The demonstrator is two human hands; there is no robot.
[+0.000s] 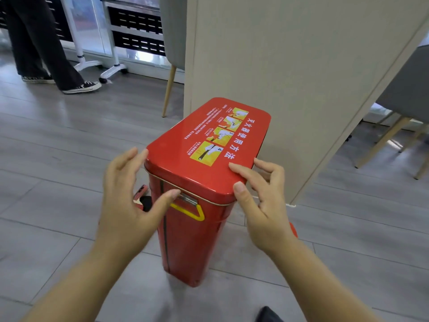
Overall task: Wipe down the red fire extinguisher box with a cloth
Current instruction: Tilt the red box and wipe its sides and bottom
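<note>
2 bare hands reach in nearest, fingers spread and loose: the left hand (130,198) has its thumb at the metal latch (188,199), and the right hand (264,203) rests thumb and forefinger on the lid's near corner. Between them, 1 tall red metal fire extinguisher box (192,240) stands upright on the grey plank floor (46,182), beside 1 beige partition (301,66). The lid's long axis runs away rightward. 1 yellow handle (189,212) faces the camera.

Red box (192,240) upright on grey floor (58,182), lid (206,163) on, beside beige partition (290,54). Left hand (130,198) spread at lid's left edge, thumb near yellow handle (189,212). Right hand (262,201) touches lid's near-right corner.
</note>
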